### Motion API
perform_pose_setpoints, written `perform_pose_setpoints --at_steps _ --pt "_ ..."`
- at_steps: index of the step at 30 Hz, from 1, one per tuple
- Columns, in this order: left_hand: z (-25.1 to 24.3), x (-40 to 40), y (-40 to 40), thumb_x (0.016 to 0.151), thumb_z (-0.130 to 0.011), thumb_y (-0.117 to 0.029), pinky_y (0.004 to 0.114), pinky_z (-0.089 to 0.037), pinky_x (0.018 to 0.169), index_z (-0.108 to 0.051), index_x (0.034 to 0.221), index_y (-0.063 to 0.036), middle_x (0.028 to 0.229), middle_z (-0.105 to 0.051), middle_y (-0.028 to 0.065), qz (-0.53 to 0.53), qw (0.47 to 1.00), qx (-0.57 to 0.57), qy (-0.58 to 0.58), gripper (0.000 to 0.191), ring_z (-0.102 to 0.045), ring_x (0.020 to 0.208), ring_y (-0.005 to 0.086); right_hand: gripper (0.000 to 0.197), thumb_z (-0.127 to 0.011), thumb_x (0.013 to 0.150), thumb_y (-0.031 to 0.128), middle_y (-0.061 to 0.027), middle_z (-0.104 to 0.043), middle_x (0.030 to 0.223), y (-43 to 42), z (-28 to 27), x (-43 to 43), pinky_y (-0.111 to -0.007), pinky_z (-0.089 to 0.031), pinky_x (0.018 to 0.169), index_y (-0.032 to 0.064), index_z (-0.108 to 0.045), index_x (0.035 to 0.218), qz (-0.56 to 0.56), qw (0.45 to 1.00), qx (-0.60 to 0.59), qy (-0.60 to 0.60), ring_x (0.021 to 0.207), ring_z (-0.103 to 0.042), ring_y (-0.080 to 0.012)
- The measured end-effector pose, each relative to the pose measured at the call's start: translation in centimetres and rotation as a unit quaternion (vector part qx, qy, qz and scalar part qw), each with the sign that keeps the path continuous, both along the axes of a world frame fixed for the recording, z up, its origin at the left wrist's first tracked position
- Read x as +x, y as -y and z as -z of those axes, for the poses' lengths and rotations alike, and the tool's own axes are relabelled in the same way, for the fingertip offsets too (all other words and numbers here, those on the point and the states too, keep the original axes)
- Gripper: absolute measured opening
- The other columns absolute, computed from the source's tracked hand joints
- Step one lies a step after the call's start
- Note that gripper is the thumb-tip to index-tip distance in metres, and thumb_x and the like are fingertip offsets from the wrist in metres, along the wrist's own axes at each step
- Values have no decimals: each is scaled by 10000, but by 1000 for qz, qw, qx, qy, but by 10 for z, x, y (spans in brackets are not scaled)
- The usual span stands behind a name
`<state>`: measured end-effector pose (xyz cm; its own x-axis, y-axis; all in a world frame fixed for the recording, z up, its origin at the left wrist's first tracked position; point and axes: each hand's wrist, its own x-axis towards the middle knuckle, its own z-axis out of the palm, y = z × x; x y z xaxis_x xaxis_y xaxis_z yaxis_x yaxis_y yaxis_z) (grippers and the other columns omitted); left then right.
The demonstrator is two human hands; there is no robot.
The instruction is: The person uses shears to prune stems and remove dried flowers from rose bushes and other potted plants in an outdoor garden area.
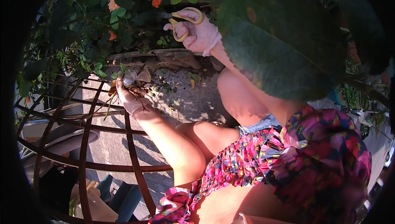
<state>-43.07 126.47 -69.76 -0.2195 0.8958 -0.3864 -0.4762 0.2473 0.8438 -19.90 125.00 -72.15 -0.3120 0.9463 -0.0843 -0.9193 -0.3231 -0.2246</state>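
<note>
My right hand, in a thin clear glove, has its fingers through the yellow handles of scissors; the blades point left into dark foliage and are hardly seen. Lower left, my left hand, gloved too, holds a bunch of cut stems and dry leaves with some crumpled clear plastic. Rose bushes with an orange rose and a pale peach rose grow beyond both hands. A large blurred leaf hangs close to the camera and covers part of my right arm.
A brown wooden lattice stands at the left, near my left forearm. The stone edging of the bed runs before me, with fallen leaves on the grey paving. Blue-green folded items and a bag lie behind the lattice.
</note>
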Motion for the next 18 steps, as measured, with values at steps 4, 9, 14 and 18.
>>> perform_pose_setpoints --at_steps 4,9,14,18 --pt "6 -4 -4 795 -519 -362 414 -417 822 -460 1144 -27 1151 -493 150 39 999 0 17 487 -509 991 287 475 -544 806 288 53 -399 553 -15 7 -7 -125 -226 328 -97 -406 1047 11 1000 -2 -6 495 -432 -18" --pt "11 -6 -13 756 -583 -317 360 -429 825 -536 1047 -57 1050 -561 115 26 1000 -11 0 393 -541 921 261 366 -537 822 250 1 -437 521 -13 6 -15 -122 -213 294 -85 -439 932 144 977 61 145 447 -417 -28" --pt "22 -10 -25 771 -543 -344 397 -440 800 -488 1109 -31 1105 -520 139 98 995 -13 33 464 -519 965 289 254 -546 810 209 -11 -475 540 11 -5 -13 -136 -216 287 -32 -512 884 117 983 -9 144 438 -422 -38" --pt "11 -3 -23 785 -510 -371 390 -455 785 -490 1106 -31 1074 -538 143 106 994 -26 7 468 -536 941 277 296 -548 807 244 -7 -507 559 3 -10 -7 -142 -230 299 -32 -515 908 69 950 -6 303 456 -464 -66"
